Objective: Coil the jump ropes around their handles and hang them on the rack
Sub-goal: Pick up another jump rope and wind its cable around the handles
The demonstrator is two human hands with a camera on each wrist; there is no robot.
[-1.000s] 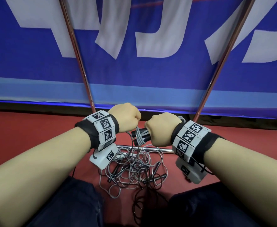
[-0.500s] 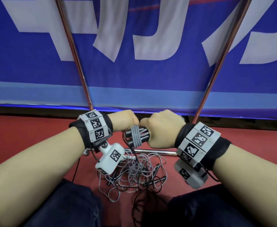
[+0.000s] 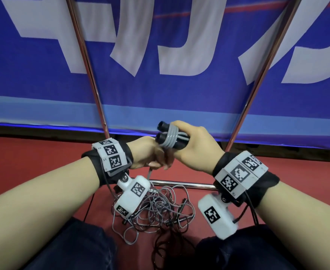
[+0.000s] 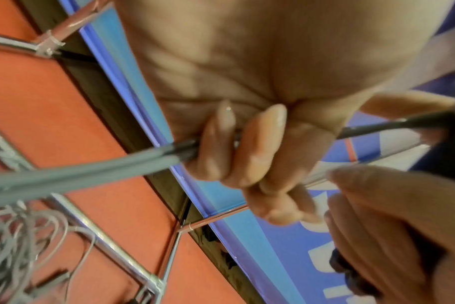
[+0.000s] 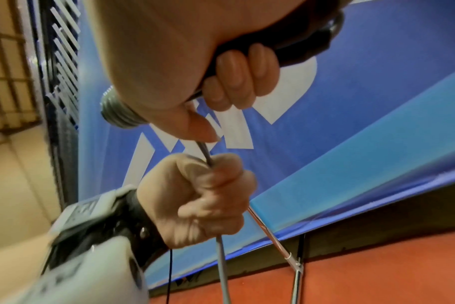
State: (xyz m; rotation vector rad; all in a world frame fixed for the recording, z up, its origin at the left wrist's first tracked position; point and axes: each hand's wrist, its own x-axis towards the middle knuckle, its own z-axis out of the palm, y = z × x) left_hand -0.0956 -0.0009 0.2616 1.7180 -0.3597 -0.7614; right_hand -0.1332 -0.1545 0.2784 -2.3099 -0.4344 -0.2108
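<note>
1. Though the right hand wraps round the two black handles, its fingers hide their far ends.
2. At 7 o'clock of them, the left hand is fisted on the grey rope.
3. Open red floor lies at 9 o'clock.
4. Loose ropes tangle at 6 o'clock against the rack base bar.

Two slanted metal rack poles rise on either side, with open air between them in front of the blue banner with white lettering. Low down, a horizontal chrome rack bar crosses that gap just above the red floor. Nearer than the bar, a tangled heap of thin grey and black jump ropes covers the floor between the person's dark-trousered knees. The floor left and right of the poles lies bare.
</note>
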